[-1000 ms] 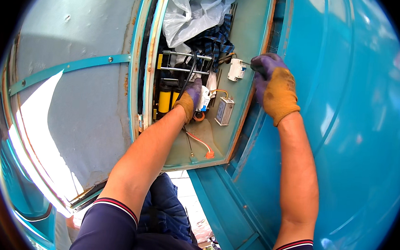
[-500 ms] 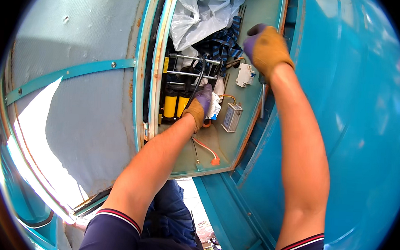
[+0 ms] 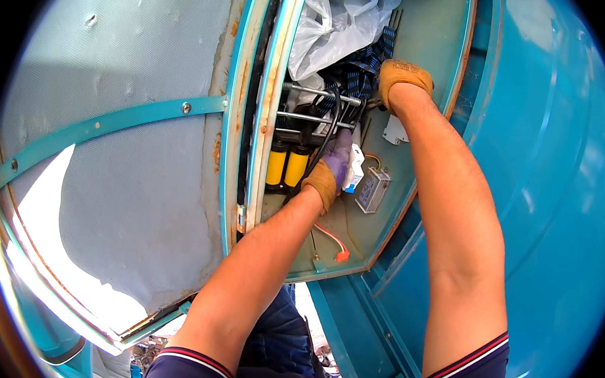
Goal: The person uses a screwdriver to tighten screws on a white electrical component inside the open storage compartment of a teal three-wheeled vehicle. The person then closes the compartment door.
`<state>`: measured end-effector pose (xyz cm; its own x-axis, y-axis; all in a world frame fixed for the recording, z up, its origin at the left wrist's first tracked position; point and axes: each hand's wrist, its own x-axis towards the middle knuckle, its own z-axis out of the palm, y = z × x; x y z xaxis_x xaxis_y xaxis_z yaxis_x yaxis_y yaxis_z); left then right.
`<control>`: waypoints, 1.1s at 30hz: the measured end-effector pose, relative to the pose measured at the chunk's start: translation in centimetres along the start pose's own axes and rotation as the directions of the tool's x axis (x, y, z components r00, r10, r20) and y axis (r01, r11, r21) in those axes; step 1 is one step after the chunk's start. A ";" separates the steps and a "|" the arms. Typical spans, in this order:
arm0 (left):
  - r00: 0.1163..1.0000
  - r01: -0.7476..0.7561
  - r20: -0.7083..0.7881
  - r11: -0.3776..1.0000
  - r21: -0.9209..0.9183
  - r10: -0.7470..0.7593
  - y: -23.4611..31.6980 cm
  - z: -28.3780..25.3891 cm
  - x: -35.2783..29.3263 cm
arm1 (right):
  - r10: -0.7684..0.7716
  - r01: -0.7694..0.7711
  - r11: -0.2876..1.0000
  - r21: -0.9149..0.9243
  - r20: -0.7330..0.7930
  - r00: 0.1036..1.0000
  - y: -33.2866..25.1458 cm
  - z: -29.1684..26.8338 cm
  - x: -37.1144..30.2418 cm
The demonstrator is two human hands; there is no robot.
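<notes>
Both my hands wear orange and purple gloves and reach into a shallow teal metal compartment point(image 3: 326, 271). My left hand point(image 3: 336, 165) is closed around a white circuit breaker point(image 3: 352, 169) with a blue part at its lower end. A black cable point(image 3: 334, 113) loops just beside that hand. Farther back on the right, my right hand point(image 3: 405, 78) is turned away, beside the blue-and-black webbing strap point(image 3: 365, 67). Its fingers are hidden, and any tool in them cannot be seen. A second white breaker point(image 3: 395, 131) lies partly behind my right forearm.
A foot pump with yellow cylinders point(image 3: 297, 167) and metal rods stands along the left wall. White plastic bags point(image 3: 340, 28) fill the back. A silver metal box point(image 3: 373, 192) with wires and an orange connector point(image 3: 342, 256) lie nearer. The door point(image 3: 123, 113) hangs at left; a blue panel point(image 3: 538, 199) bounds the right.
My right hand has gone from the compartment's right edge down inside it, and the screwdriver it held has gone out of sight. The view has shifted left. My left hand keeps the breaker.
</notes>
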<state>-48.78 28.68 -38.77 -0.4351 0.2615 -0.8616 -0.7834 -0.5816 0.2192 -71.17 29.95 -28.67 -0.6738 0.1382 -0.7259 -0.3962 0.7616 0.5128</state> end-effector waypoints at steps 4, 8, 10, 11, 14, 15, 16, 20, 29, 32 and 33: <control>0.990 -0.016 0.141 0.997 -0.075 0.027 -0.3 1.7 -0.6 | -0.036 0.035 0.999 0.039 0.045 0.998 3.4 2.2 4.3; 0.967 0.180 0.191 0.983 -0.041 -0.169 1.2 0.1 -1.2 | -0.148 0.057 0.920 0.388 0.210 0.966 2.5 2.6 3.3; 0.967 0.212 0.157 0.975 -0.062 -0.201 1.5 -0.4 -1.3 | -0.163 0.028 0.875 0.483 0.241 0.957 1.2 3.6 2.7; 0.969 0.214 0.140 0.976 -0.051 -0.205 1.5 -0.4 -1.4 | -0.190 0.050 0.880 0.473 0.252 0.949 0.8 4.0 1.9; 0.968 0.221 0.121 0.975 -0.010 -0.218 1.5 0.8 -1.7 | -0.245 0.070 0.818 0.571 0.236 0.940 1.8 7.0 2.0; 0.970 0.218 0.112 0.976 -0.004 -0.216 1.7 1.0 -1.7 | -0.222 0.041 0.808 0.587 0.240 0.945 1.9 7.9 1.9; 0.976 0.205 0.078 0.979 -0.012 -0.204 2.0 0.3 -1.7 | -0.237 0.025 0.792 0.611 0.269 0.934 0.7 6.5 0.8; 0.969 0.167 0.201 0.980 -0.108 -0.143 1.4 0.8 -0.3 | -0.309 0.133 0.812 0.568 0.226 0.924 1.4 8.7 1.7; 0.974 0.186 0.167 0.960 -0.208 -0.152 0.6 2.0 2.5 | -0.555 0.532 0.816 0.225 0.049 0.831 1.8 14.8 6.0; 0.983 0.168 0.121 0.951 -0.259 -0.141 0.1 3.4 2.6 | -0.526 0.439 0.692 0.573 -0.016 0.850 3.0 16.9 7.2; 0.982 0.175 0.123 0.945 -0.277 -0.146 -0.1 3.6 2.5 | -0.422 0.259 0.677 0.689 0.076 0.903 2.9 17.1 7.0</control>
<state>-51.42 32.15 -39.32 -0.3671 0.4360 -0.8217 -0.6933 -0.7172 -0.0708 -66.38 43.99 -40.07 -0.3939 -0.1489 -0.9070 -0.0125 0.9876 -0.1567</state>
